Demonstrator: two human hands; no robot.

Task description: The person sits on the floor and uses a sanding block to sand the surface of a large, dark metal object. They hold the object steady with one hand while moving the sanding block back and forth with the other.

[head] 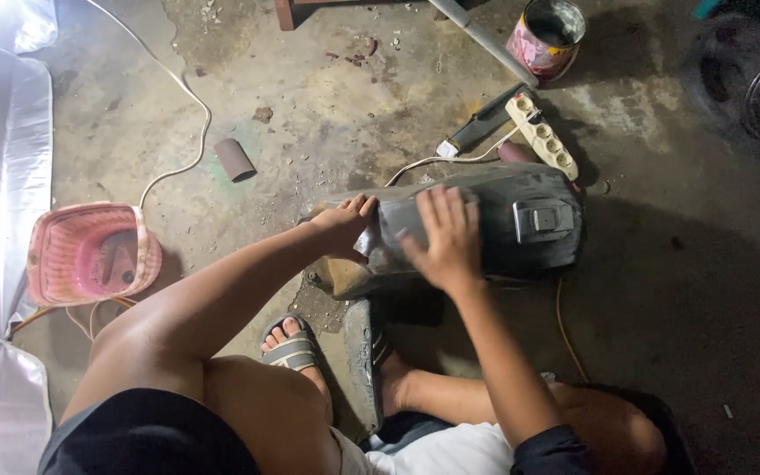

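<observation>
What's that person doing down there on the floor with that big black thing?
A person sits low on a stained concrete floor with both hands on a dark curved panel that looks like a vehicle body part. The left hand grips its left end, and the right hand presses flat on top, slightly blurred. Nearby lie a pink basin, a white power strip, a paint can and a small brown roll.

— What am I looking at under my hands?

— I'm seeing a dark grey, curved body panel (485,224), dull and scuffed, lying on its side on the concrete floor (327,105).

— Any details showing?

— A rectangular recessed fitting is sitting near its right end, and the lower left edge is looking worn and yellowish. It's resting just ahead of my feet.
</observation>
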